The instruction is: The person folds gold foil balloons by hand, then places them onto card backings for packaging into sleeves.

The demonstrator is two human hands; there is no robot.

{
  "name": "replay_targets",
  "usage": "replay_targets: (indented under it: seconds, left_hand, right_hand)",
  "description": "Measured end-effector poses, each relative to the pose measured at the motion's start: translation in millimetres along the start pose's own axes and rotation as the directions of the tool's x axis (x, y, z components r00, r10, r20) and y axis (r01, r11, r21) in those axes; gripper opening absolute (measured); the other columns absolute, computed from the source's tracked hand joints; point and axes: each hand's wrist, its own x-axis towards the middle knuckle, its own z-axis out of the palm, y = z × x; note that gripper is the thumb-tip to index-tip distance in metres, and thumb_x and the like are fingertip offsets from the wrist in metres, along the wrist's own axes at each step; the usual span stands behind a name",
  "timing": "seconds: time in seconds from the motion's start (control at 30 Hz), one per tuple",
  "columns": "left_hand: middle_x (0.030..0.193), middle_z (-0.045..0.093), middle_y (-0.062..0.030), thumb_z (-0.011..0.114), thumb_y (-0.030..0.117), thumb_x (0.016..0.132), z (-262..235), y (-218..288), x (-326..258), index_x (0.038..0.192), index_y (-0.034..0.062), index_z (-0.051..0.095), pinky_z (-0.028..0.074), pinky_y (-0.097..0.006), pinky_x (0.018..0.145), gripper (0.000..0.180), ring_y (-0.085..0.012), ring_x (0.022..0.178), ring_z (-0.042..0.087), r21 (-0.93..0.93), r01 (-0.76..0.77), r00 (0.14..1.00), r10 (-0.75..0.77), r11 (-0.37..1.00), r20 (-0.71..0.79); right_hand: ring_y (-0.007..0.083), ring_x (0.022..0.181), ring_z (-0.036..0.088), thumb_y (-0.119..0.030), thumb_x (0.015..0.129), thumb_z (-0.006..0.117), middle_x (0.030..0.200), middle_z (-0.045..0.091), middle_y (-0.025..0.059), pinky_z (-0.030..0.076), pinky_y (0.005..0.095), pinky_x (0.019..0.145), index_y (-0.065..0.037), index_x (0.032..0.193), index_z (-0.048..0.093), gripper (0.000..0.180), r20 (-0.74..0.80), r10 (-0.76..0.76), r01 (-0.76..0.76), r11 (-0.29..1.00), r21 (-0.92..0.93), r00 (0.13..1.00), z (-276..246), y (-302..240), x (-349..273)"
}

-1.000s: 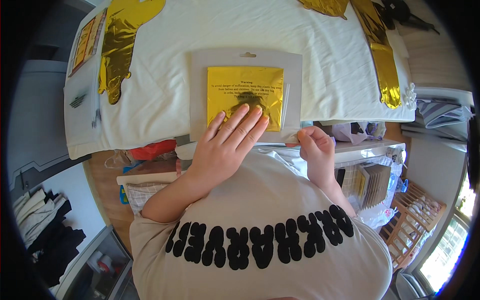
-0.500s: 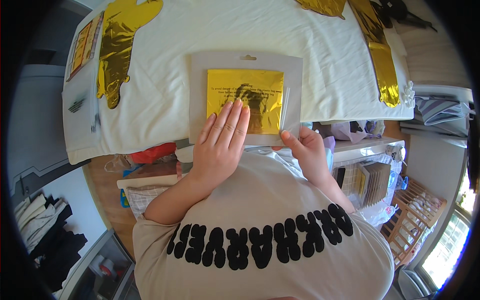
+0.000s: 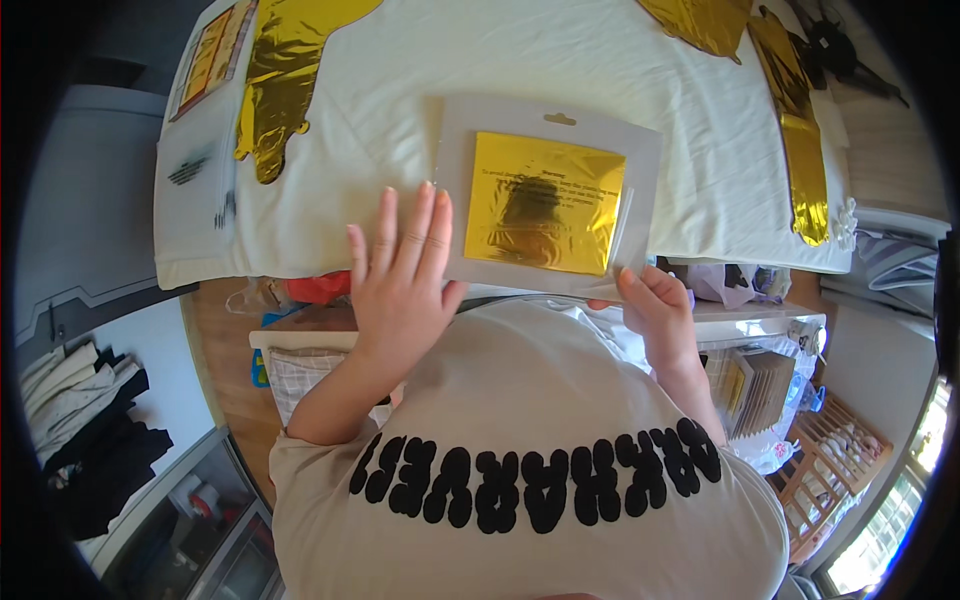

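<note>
A flat grey hanging package (image 3: 552,282) with a hole at its top lies tilted over the near edge of the white-covered table. In it, or on its front, is a folded gold foil piece (image 3: 575,240), with thin clear strips along its right side. My right hand (image 3: 660,308) pinches the lower right corner of the package between thumb and fingers. My left hand (image 3: 402,265) is spread flat beside the package's left edge and holds nothing. Whether its fingertips touch that edge, I cannot tell.
Flat gold foil balloons lie at the table's (image 3: 390,120) far left (image 3: 285,80), far right (image 3: 705,25) and right edge (image 3: 798,140). A clear plastic sleeve (image 3: 195,190) rests on the left. Below, a shelf (image 3: 745,325) holds bags and cards.
The package has shifted right in view and tilted, still pinched by my right hand. My left hand has come off the gold foil to the left, its fingers spreading.
</note>
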Motion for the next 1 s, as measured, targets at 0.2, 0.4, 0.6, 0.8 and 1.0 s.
replay_targets:
  seconds: [0.2,0.4,0.6,0.8,1.0]
  left_hand:
    - [0.171,0.025,-0.0118,0.069,0.076,0.073,-15.1,-29.8,4.3,0.163,0.0043,0.027,0.009,-0.072,0.119,0.123,-0.0425,0.157,0.020,0.070,0.130,0.990,-0.133,0.989,0.036]
    - [0.167,0.032,-0.0164,0.054,0.076,0.091,-40.6,34.6,36.5,0.159,0.0047,0.038,0.010,-0.069,0.120,0.100,-0.0412,0.154,0.028,-0.264,-0.230,0.969,0.247,0.937,0.031]
    - [0.160,0.043,-0.0158,0.066,0.052,0.095,18.8,55.7,95.7,0.155,0.0157,0.048,0.030,-0.069,0.115,0.072,-0.0409,0.148,0.038,-0.234,-0.224,0.971,0.196,0.946,-0.137]
    - [0.160,0.043,-0.0155,0.066,0.054,0.094,15.2,57.1,97.2,0.155,0.0274,0.048,0.030,-0.069,0.115,0.069,-0.0432,0.147,0.037,-0.228,-0.217,0.976,0.204,0.949,-0.078]
    - [0.162,0.039,-0.0179,0.067,0.058,0.092,11.6,56.8,97.4,0.155,0.0360,0.047,0.029,-0.073,0.113,0.070,-0.0474,0.147,0.035,-0.187,-0.244,0.970,0.241,0.952,-0.037]
  right_hand:
    - [-0.0020,0.051,0.032,-0.023,0.107,0.056,0.082,0.077,0.0079,0.022,0.0186,0.048,-0.002,0.101,0.072,0.027,-0.020,-0.020,0.019,0.999,-0.037,1.000,-15.6,7.7,2.2]
    - [-0.0033,0.052,0.032,-0.024,0.108,0.056,0.081,0.076,0.0045,0.023,0.0186,0.048,-0.002,0.105,0.073,0.029,-0.035,-0.060,0.058,0.996,-0.069,0.998,8.8,-5.4,0.5]
    - [-0.0037,0.054,0.030,-0.023,0.108,0.052,0.083,0.076,0.0039,0.023,0.0181,0.049,-0.003,0.101,0.072,0.030,-0.008,-0.077,0.077,0.995,-0.065,0.997,15.3,-3.3,7.7]
    - [-0.0026,0.052,0.028,-0.022,0.108,0.052,0.085,0.077,0.0108,0.025,0.0178,0.048,-0.004,0.096,0.071,0.028,0.064,-0.090,0.092,0.995,-0.032,0.994,2.2,6.7,14.2]
    - [-0.0013,0.049,0.030,-0.017,0.103,0.055,0.085,0.078,0.0146,0.023,0.0188,0.045,-0.004,0.098,0.072,0.022,0.119,0.035,-0.049,0.992,0.117,0.992,2.2,3.1,20.3]
